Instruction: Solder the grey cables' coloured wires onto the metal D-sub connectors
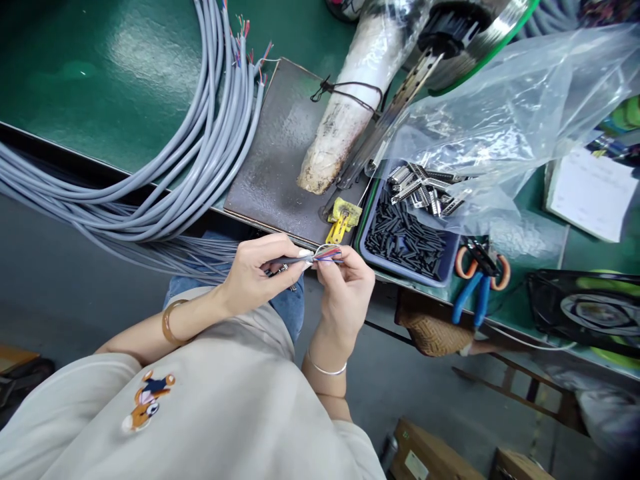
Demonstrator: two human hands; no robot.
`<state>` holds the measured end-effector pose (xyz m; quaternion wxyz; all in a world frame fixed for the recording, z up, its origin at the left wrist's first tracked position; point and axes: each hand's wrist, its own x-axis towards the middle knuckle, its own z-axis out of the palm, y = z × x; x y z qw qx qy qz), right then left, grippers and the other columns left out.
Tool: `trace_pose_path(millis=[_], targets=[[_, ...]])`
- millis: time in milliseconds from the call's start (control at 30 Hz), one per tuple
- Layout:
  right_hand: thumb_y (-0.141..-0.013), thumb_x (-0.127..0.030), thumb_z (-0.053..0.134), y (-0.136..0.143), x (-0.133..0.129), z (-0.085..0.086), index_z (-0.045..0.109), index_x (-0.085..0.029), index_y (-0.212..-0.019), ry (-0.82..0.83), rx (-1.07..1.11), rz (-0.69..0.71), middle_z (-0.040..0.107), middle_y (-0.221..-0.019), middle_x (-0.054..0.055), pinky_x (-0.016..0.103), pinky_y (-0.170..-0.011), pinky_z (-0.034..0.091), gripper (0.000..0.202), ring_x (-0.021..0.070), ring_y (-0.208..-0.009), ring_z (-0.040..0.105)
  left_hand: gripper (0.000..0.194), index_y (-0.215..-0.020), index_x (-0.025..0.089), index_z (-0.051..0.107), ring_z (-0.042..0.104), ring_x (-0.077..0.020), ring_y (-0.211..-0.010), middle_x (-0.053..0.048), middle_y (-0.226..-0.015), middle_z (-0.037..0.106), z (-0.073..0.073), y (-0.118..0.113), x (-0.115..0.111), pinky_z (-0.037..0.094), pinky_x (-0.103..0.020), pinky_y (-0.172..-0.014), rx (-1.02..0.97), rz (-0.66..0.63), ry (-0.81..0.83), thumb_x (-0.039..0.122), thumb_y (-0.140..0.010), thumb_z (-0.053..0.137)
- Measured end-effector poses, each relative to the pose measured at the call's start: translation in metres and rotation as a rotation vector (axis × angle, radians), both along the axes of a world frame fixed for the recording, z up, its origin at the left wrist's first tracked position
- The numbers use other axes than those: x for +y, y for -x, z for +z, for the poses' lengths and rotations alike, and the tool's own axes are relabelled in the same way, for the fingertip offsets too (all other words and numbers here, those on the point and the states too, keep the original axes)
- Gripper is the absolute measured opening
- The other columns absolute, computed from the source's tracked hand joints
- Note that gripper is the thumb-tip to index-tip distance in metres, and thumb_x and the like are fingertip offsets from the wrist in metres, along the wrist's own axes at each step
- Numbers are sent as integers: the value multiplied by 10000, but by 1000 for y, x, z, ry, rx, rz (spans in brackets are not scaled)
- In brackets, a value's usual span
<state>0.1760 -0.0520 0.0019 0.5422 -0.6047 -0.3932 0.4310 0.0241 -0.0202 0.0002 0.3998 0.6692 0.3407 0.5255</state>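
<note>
My left hand (257, 270) is closed in a pinch around a grey cable near its stripped end. Thin red, blue and pale wires (329, 253) fan out from that end, and the fingers of my right hand (346, 287) are closed on them. Both hands meet just in front of the bench edge, above my lap. Beyond the left hand lies a large bundle of grey cables (220, 127), with coloured wire ends at its far tip. Small metal connector parts show partly under my left fingers; I cannot tell whether they are held.
A blue bin (453, 257) holds black sleeves (405, 233) and metal connectors (425, 187). Left of it, a yellow clip (341, 220) sits on a dark board (280, 160) below a wrapped white tube (345, 113). Pliers (473, 293), a plastic bag (500, 113) and paper (590, 193) lie rightward.
</note>
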Motion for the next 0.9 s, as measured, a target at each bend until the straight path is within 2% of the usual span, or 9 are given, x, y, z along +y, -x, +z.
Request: trace_pose_path(millis=[133, 433, 567, 700, 800, 900], targets=[[-833, -357, 763, 5, -5, 6, 688, -208, -770, -131, -126, -175, 593, -679, -53, 195, -458, 317, 178, 47, -502, 413, 75, -912, 148, 739, 469, -67, -565, 18, -678, 626, 0, 0, 1, 401, -182, -519, -3, 67, -6, 90, -877, 707], [-831, -423, 783, 9, -7, 7, 707, -208, -803, -66, -210, -135, 579, -690, -49, 220, -446, 283, 229, 47, -488, 339, 69, -931, 143, 731, 497, -69, -590, 9, -709, 656, 1, -2, 1, 408, -176, -529, 51, 59, -82, 94, -903, 691], [-851, -385, 774, 11, -5, 6, 694, -211, -800, -134, -219, -124, 593, -698, -53, 216, -439, 269, 198, 42, -481, 341, 52, -939, 138, 725, 474, -74, -583, 9, -697, 634, -2, -3, 0, 415, -194, -549, 83, 72, -119, 113, -917, 685], [-886, -350, 739, 13, -6, 4, 702, -206, -833, -202, -382, -118, 639, -774, -28, 224, -425, 242, 158, 34, -473, 334, 58, -924, 151, 716, 469, -80, -571, 14, -678, 620, -3, -3, -1, 409, -202, -541, 118, 84, -137, 124, -929, 665], [-912, -364, 703, 13, -7, 3, 710, -207, -853, -189, -410, -129, 640, -785, -14, 230, -454, 295, 168, 51, -506, 394, 60, -893, 155, 706, 465, -82, -567, 15, -669, 618, -3, -3, -1, 399, -208, -538, 123, 103, -127, 128, -929, 666], [-907, -370, 702, 14, -6, 3, 714, -213, -834, -159, -331, -151, 640, -764, -16, 229, -500, 359, 174, 71, -552, 461, 49, -892, 156, 701, 469, -80, -568, 14, -674, 625, -2, -5, 0, 394, -206, -534, 110, 113, -133, 126, -922, 676]])
